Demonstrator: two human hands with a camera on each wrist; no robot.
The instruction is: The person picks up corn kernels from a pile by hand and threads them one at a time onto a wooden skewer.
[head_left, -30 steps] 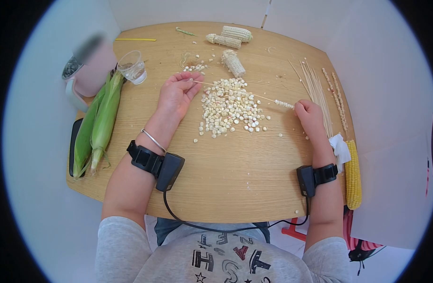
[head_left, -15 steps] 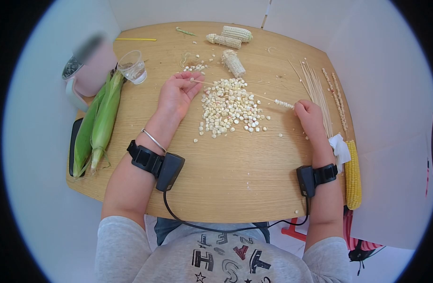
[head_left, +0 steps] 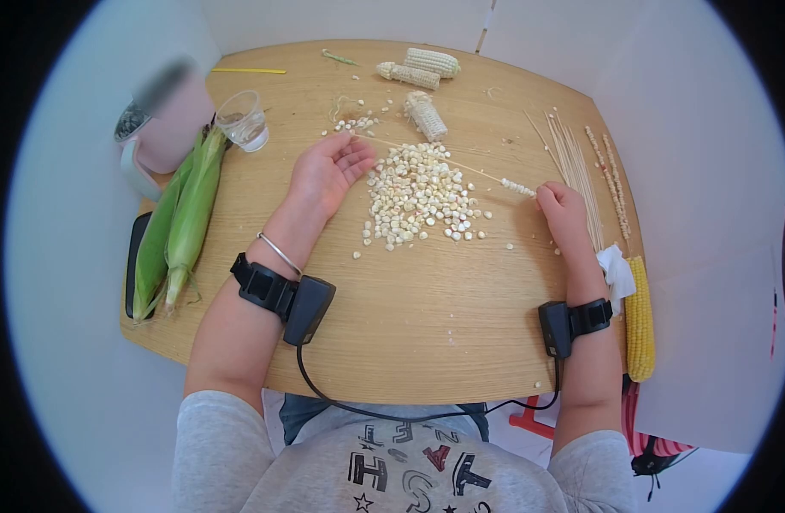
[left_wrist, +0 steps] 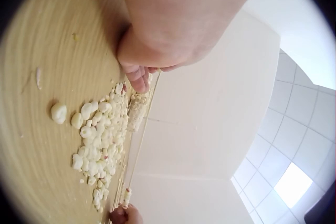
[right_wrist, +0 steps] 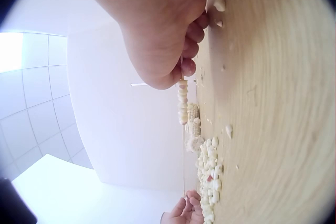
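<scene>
Bamboo skewer: The skewer [head_left: 478, 172] is held stretched between both hands, over the far part of the loose corn kernels [head_left: 422, 192] heaped on the bench [head_left: 444, 325].
Right-hand grip: The kernel-bearing end is grasped by the curled fingers of the right hand [head_left: 563, 212], probably so that the stick is steadied while its bare length is left free.
Left-hand grip: The far tip appears to be pinched between thumb and forefinger of the left hand [head_left: 328, 175], the other fingers being loosely spread; kernels are presumably fed on there.
Threaded kernels: A short row [head_left: 518, 187] is packed just beside the right fist, likely slid there to make room.
Long axis: The skewer is slanted across the bench, from far left to near right; which end is sharpened cannot be told.
Kernel heap: It is placed between the hands, apparently for easy reach from either side.
Spare skewers: A bundle [head_left: 574, 162] is laid beyond the right hand, near two filled skewers [head_left: 604, 168], seemingly out of the way.
</scene>
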